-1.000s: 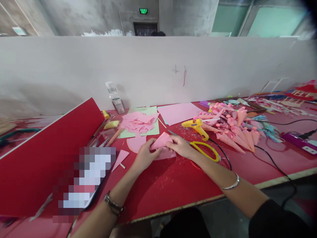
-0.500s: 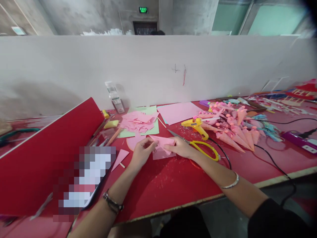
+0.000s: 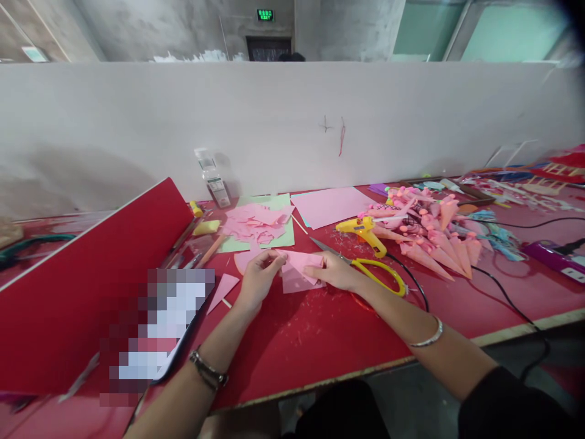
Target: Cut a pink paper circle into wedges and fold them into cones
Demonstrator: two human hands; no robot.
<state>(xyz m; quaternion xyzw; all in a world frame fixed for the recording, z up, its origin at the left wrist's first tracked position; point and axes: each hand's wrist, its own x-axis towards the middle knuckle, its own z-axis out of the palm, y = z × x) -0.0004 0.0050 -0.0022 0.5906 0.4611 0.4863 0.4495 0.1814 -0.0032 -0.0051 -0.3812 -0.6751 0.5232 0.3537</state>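
Observation:
Between my two hands is a piece of pink paper point(image 3: 297, 272), partly folded over itself, above the red table. My left hand point(image 3: 261, 275) pinches its left corner between thumb and fingers. On the other side, my right hand point(image 3: 336, 269) is closed on the right edge. A rounded pink paper piece point(image 3: 245, 261) lies just behind my left hand. Yellow-handled scissors point(image 3: 381, 276) rest beside my right wrist, blades pointing to the back left. Left of my left forearm lies a pink paper triangle point(image 3: 223, 291).
A yellow glue gun point(image 3: 364, 231) with a black cord lies before a heap of pink paper cones point(image 3: 439, 235). Pink scraps point(image 3: 256, 223) cover a green sheet. A phone-like device point(image 3: 176, 332), its screen blurred, leans by a red board point(image 3: 91, 292). A purple power strip point(image 3: 553, 261) sits right.
The left fingers have shifted slightly left along the paper's edge, and the folded flap looks flatter. My right hand keeps its hold. The view has moved a little.

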